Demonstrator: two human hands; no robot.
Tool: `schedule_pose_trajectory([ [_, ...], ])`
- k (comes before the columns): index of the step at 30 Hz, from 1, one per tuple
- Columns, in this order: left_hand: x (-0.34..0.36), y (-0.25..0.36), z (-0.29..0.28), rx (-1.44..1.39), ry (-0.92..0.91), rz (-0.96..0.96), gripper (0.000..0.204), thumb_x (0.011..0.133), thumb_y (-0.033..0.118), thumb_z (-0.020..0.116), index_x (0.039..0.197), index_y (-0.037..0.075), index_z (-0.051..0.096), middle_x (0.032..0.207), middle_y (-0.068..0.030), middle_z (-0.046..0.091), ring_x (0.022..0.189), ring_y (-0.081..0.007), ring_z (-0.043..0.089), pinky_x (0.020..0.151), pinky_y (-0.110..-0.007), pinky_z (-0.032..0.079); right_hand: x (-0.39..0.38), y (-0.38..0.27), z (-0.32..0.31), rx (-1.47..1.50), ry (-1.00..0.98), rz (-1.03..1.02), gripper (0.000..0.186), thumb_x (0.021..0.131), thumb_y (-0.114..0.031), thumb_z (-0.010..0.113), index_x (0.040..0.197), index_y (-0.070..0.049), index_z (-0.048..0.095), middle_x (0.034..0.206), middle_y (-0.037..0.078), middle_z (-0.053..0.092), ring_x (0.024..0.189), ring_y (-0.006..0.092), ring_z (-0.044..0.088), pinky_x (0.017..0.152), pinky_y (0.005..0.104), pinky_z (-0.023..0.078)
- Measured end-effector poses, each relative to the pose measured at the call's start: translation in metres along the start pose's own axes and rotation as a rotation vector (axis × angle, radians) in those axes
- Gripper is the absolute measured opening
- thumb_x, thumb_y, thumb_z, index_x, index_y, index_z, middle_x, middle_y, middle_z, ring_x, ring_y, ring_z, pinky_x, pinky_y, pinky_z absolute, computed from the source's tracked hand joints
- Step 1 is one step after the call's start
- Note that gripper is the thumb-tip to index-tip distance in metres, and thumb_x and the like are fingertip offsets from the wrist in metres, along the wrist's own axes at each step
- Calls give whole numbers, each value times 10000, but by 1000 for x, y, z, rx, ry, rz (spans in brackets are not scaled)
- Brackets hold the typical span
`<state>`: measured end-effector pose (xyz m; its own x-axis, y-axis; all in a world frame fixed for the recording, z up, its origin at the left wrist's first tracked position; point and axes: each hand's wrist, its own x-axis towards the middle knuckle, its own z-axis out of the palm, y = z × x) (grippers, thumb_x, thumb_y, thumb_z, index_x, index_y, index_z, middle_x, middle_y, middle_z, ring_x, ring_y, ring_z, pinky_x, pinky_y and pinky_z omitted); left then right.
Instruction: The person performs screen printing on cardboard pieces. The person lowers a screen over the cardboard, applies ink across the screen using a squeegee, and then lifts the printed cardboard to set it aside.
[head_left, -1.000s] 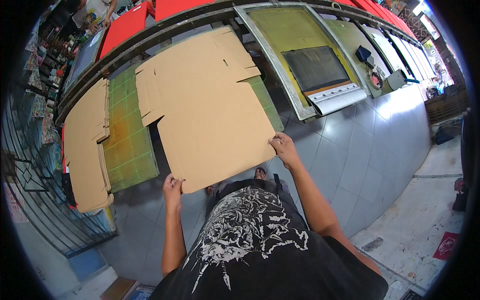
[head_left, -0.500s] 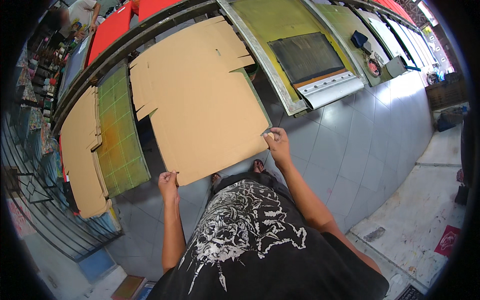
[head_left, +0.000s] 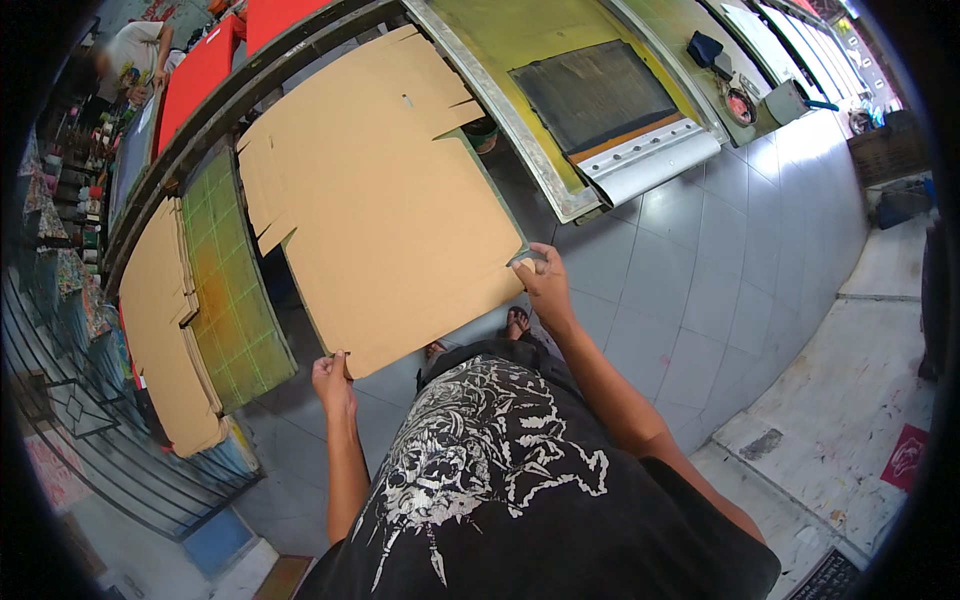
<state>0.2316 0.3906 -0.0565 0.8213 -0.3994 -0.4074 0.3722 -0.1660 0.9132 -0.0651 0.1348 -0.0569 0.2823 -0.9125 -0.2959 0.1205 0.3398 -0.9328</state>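
A large flat cardboard sheet [head_left: 385,220], tan with notched flaps and slits, lies out in front of me over a greenish board. My left hand [head_left: 334,382] pinches its near left corner between thumb and fingers. The near right corner is gripped by my right hand [head_left: 543,281], the fingertips at the edge. Just left of the sheet, a green board with grid lines [head_left: 230,285] shows. To the right is a printing screen frame [head_left: 500,130] with a dark rectangular panel [head_left: 600,103] and a metal squeegee [head_left: 650,158] on it.
A stack of cut cardboard [head_left: 160,340] is at the far left. Red panels [head_left: 202,82] line the long rail [head_left: 260,90] behind. Farther right stand a pot [head_left: 787,102] and a pink-rimmed container [head_left: 740,106]. Another person [head_left: 135,55] works at the upper left. Grey tiles [head_left: 670,290] cover the floor.
The view has shifted slightly, with the rail and screen now higher and farther left. Both hands still hold the same corners of the cardboard sheet, which stays nearly in place.
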Motion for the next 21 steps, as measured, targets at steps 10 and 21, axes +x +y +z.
schedule_pose_trajectory([
  [10,4,3,6,-47,53,31,243,865,31,654,900,93,421,757,-9,531,709,-114,571,608,-239,458,9,10,-2,-28,-15,3,488,863,-81,636,1260,23,371,828,92,644,687,100,567,558,225,416],
  [21,-1,8,11,-4,52,14,262,868,37,651,919,106,404,770,-15,558,682,-98,563,572,-220,430,7,0,-1,-3,-30,9,472,873,-60,615,1264,32,367,910,134,665,781,145,627,665,255,477],
])
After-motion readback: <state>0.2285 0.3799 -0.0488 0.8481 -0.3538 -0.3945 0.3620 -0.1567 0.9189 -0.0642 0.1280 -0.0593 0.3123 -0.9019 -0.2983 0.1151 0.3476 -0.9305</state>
